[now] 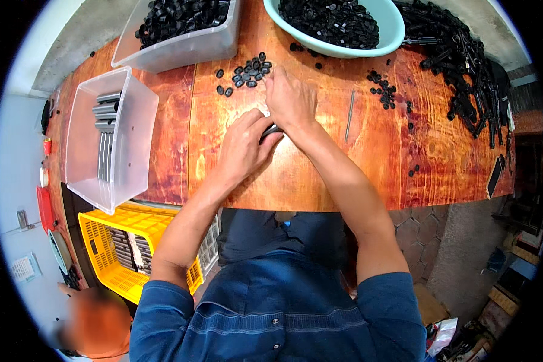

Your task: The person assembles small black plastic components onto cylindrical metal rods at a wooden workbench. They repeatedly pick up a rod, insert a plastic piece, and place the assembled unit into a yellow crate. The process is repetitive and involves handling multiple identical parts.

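My left hand (247, 142) is closed round a dark tube-like piece (273, 129), of which only a short dark stretch shows between thumb and fingers. Just beyond it, my right hand (292, 99) crosses over with its fingers bent down and drawn together. Its fingertips are beside a loose cluster of small black oval pieces (247, 73) on the wooden table (223, 117). Whatever lies in the right fingers is hidden from view.
Black parts fill a clear bin (181, 57) and a pale green basin (344, 49). Metal tubes (105, 136) lie in a clear box (142, 120). A thin rod (350, 114) lies right of my hands, near black bits (382, 90) and heaped black parts (464, 72). A yellow crate (111, 253) stands below left.
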Demonstrator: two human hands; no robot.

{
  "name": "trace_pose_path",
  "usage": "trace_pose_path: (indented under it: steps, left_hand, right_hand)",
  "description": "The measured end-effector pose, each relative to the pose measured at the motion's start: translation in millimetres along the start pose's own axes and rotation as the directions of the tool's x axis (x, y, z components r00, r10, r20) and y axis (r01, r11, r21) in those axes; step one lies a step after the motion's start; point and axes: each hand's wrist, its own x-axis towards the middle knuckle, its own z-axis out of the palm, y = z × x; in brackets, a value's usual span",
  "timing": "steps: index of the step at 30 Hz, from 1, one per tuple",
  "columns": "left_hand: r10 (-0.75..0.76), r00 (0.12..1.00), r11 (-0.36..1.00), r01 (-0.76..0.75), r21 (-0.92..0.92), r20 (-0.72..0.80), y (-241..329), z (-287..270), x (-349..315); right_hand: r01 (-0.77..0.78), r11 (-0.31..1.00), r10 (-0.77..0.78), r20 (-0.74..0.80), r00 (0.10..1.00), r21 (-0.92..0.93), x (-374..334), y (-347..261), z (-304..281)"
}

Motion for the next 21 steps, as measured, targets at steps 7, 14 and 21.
trace_pose_path:
  steps: [7,14,21]
  left_hand:
    - [-0.012,0.999,0.999,0.014,0.043,-0.053,7,-3,3]
    - [-0.369,0.921,0.891,0.311,-0.331,-0.127,-15,-9,4]
    - [-0.656,0.739,0.129,0.312,-0.941,0.155,-33,-23,-15]
  right_hand:
    - [-0.161,0.951,0.186,-0.072,0.98,0.266,7,0,-9]
    - [-0.221,0.716,0.224,0.082,0.971,0.662,2,28,-14]
    - [-0.236,0.798,-0.202,0.616,0.762,0.554,-3,24,-46]
